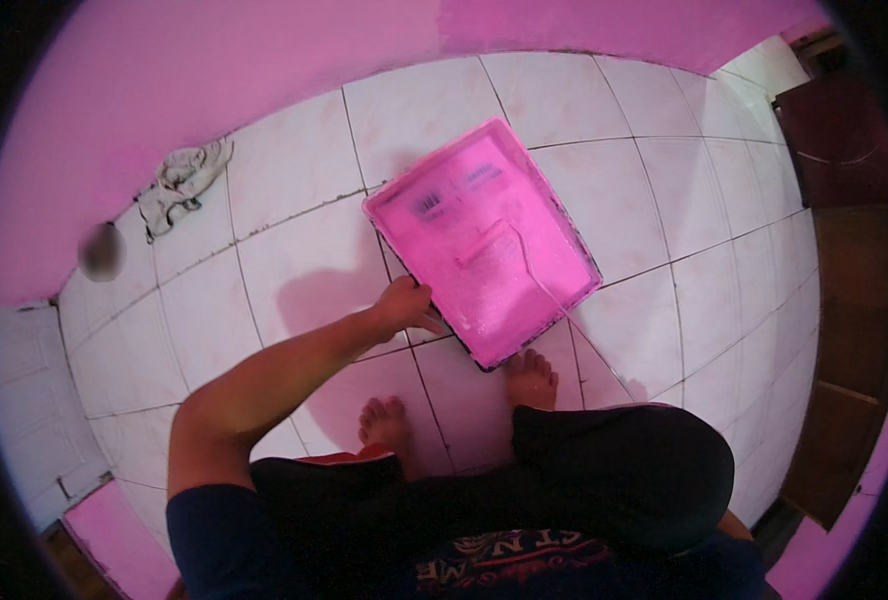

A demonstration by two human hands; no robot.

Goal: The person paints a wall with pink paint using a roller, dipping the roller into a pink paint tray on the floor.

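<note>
Your left hand [404, 303] clasps the paint tray [464, 310] by its side

The tray, coated in pink, reaches away from your grip to the right, its far corner pointing toward the wall [294, 50]. Your thumb shows at the rim and your fingers curl beneath, probably to keep a firm pinch on the edge while staying out of the paint. Whether the tray's base meets the floor or hangs just above it, you cannot tell from here.

Inside, right of your grip and a little beyond it, lies what looks like a pink-covered paint roller [489, 246]. Its thin wire frame [530, 275] runs back toward the tray's right rim, perhaps to leave the handle within reach on that side. Your right hand is out of sight, so you cannot say whether it grasps anything.

Nearer you than the grip, your right foot [532, 383] stands by the tray's near corner and your left foot [386, 420] almost straight below your hand, apparently for balance over the load. Left of your grip and farther off, a crumpled pale cloth [189, 175] lies against the pink wall, with a blurred brown object [102, 252] beside it. Well right of the grip, beyond the white floor tiles [654, 200], stands dark wooden furniture [854, 300].
</note>
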